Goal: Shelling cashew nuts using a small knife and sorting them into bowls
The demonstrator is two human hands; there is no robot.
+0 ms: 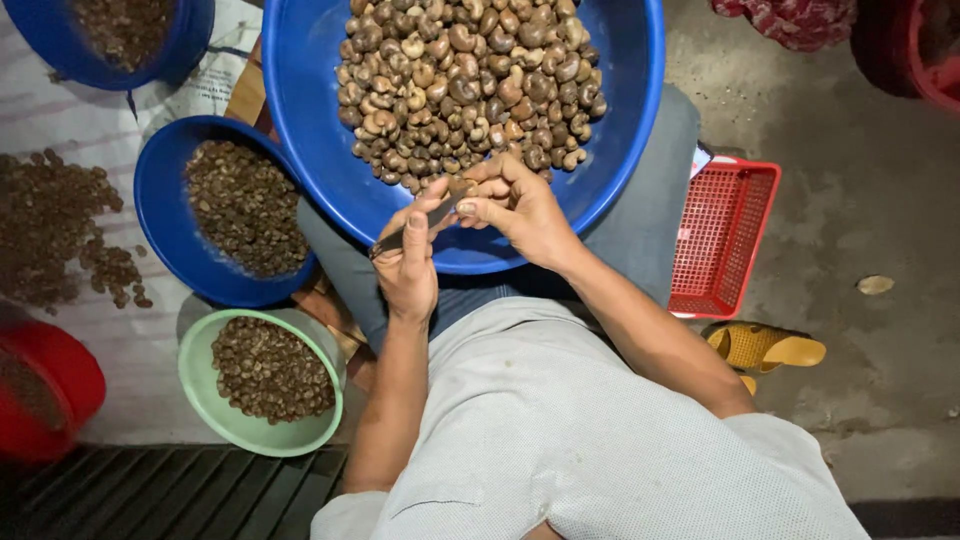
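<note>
Both hands are mid-shelling: left hand (408, 262) clamped round a small knife (400, 238), right hand (520, 210) pinching one cashew nut (462, 186) over the big blue basin (620, 120).

Left hand (408, 262), right hand (520, 208) — fingers pinched.

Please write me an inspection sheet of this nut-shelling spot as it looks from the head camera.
Surface: bare concrete floor on one side, a pale printed sheet on the other.
Job's things: large blue basin of shelled nuts on the lap; a small dark tool.
Clutter: smaller blue basin, green bowl, red basket, yellow sandal, loose shells.
Grippers: left hand holds the tool; right hand pinches a nut against it.
Cables: nothing seen.
Surroundings: dark grating, red tub.
</note>
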